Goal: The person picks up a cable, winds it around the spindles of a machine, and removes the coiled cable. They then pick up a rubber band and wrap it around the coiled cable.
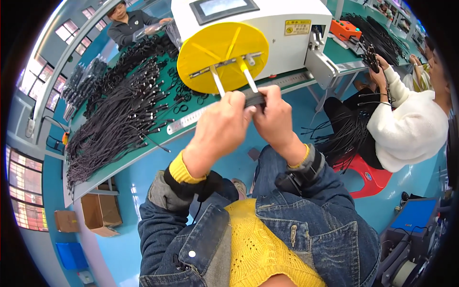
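Note:
Both my hands are closed on a small bundle of black cable (255, 100) in front of a winding machine. My left hand (219, 125) grips its left side and my right hand (276, 119) its right side, with the thumbs close together. My fingers hide part of the bundle. Two metal rods (247, 75) stick out toward my hands from the machine's round yellow disc (203, 50). The bundle is at the rods' near ends; whether it still sits around them I cannot tell.
Loose black cables (112, 122) cover the green table's left side, beside a steel ruler (184, 122). The white machine body (287, 50) stands at the back. A co-worker in white (406, 122) handles cables at right, near a red stool (370, 179). Another person (126, 26) works at far left.

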Motion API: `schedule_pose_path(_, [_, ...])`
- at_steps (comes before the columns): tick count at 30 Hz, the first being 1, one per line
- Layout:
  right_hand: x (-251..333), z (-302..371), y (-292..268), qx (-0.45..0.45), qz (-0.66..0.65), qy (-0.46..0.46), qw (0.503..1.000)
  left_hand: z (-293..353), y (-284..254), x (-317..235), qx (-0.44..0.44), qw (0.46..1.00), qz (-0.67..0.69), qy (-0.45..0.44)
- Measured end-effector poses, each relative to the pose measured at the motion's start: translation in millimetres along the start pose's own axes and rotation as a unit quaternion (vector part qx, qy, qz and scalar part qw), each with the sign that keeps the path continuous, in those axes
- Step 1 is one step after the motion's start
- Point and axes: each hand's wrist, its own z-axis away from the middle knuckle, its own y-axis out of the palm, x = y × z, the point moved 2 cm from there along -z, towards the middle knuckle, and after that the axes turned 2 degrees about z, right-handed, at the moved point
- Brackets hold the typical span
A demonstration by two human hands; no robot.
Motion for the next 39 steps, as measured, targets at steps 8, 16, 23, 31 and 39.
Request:
schedule_pose_path(8, [-36,66,26,0.294,0.102,0.012,0.950,89,45,23,0.179,0.948,0.156,-0.213])
schedule_pose_path(16, [-25,92,80,0.411,-0.036,-0.008,0.911,137,65,75,0.137,0.715,0.582,-0.362])
schedule_pose_path(23, [-20,112,99,0.486,-0.057,0.050,0.871,152,51,80,0.294,0.640,0.510,-0.494])
schedule_pose_path(31, [-32,120,100,0.434,-0.061,0.045,0.898,154,68,93,0.259,0.731,0.449,-0.444])
schedule_pose_path(39, [-32,120,95,0.440,-0.076,0.039,0.894,140,60,60,0.168,0.529,0.655,-0.512])
